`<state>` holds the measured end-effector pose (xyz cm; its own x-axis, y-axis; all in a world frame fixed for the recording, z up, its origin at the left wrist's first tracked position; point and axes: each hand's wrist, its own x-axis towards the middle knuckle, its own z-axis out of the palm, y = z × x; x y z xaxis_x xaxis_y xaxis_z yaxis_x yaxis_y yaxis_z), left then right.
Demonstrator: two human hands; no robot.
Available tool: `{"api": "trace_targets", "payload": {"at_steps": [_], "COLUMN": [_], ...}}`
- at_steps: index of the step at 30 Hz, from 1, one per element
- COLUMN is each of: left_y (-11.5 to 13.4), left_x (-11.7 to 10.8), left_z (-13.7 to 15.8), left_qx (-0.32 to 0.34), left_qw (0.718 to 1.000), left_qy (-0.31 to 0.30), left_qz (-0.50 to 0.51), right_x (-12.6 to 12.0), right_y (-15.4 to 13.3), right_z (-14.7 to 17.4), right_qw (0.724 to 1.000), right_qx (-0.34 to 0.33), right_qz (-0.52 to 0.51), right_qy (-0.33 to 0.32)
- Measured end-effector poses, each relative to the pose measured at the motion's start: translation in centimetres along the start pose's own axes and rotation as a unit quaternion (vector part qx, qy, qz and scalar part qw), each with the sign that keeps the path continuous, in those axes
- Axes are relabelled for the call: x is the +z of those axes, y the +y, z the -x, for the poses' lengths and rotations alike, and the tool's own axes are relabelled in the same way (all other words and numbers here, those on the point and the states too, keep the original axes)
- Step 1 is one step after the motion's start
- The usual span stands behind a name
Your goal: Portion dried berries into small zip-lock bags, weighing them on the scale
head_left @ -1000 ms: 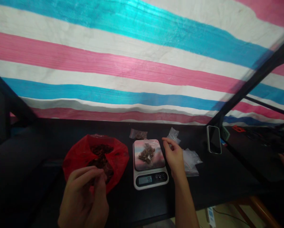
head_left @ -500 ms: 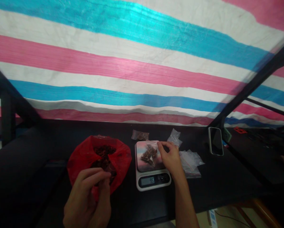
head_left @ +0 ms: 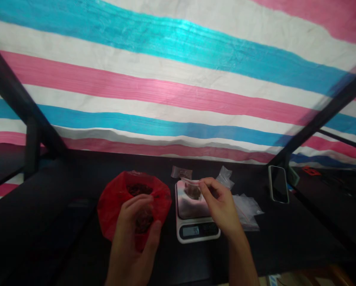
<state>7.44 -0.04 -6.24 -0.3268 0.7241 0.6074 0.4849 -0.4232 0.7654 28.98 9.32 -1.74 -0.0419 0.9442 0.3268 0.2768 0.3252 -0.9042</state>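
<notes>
My right hand pinches the top edge of a small clear zip bag with brown dried pieces in it. The bag is over the plate of a white kitchen scale; whether it still touches the plate I cannot tell. The display is blurred and seems to read 95 or 9.5. My left hand is in front of a red plastic bag, thumb and fingers apart, with nothing visible between them. Dark brown dried pieces lie inside the red bag, partly hidden by that hand.
Behind the scale lies another filled zip bag. Clear plastic bags are piled right of the scale, with another clear bag behind them. A phone leans near a dark frame bar at the right. Striped sheeting rises behind the black table.
My right hand has drawn the zip bag's top up, and the bag looks lifted from the plate. My left hand's fingers have spread from a pinch. The whole view has shifted slightly.
</notes>
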Motion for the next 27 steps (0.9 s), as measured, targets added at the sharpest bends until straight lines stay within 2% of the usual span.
{"api": "trace_targets", "payload": {"at_steps": [3,6,9,12,14,16,18,20,23,27], "left_y": [-0.1,0.2,0.6,0.5,0.0,-0.7,-1.4,-1.8,-1.8,-1.8], "left_x": [-0.1,-0.2,-0.6,-1.5,-2.3,-3.1,-3.7,-4.1,-4.5,-4.7], "left_z": [0.3,0.4,0.0,-1.0,-1.7,-2.4,-2.9,-3.1,-3.1,-2.8], "left_qx": [-0.086,-0.165,-0.24,-0.283,-0.286,-0.272,-0.259,-0.245,-0.227,-0.233], "left_qw": [0.987,0.946,0.906,0.901,0.922,0.948,0.961,0.968,0.973,0.972], "left_qy": [-0.087,-0.161,-0.17,-0.182,-0.156,-0.084,-0.022,0.013,0.035,0.033], "left_qz": [0.103,0.23,0.303,0.272,0.208,0.142,0.091,0.051,0.009,-0.009], "right_x": [1.2,3.2,5.3,6.7,7.4,8.2,9.2,10.1,11.0,11.5], "right_y": [-3.9,-5.9,-6.0,-5.5,-5.3,-5.3,-5.2,-5.2,-5.0,-4.6], "right_z": [1.2,2.1,2.4,2.4,2.5,2.7,3.0,3.3,3.7,3.8], "right_qw": [0.993,0.984,0.981,0.986,0.988,0.987,0.977,0.955,0.927,0.906], "right_qx": [-0.038,-0.047,-0.034,-0.036,-0.033,-0.026,-0.029,-0.04,-0.035,-0.022], "right_qz": [-0.07,-0.104,-0.116,-0.103,-0.08,-0.024,0.079,0.198,0.309,0.371], "right_qy": [-0.087,-0.134,-0.149,-0.128,-0.128,-0.158,-0.196,-0.217,-0.21,-0.204]}}
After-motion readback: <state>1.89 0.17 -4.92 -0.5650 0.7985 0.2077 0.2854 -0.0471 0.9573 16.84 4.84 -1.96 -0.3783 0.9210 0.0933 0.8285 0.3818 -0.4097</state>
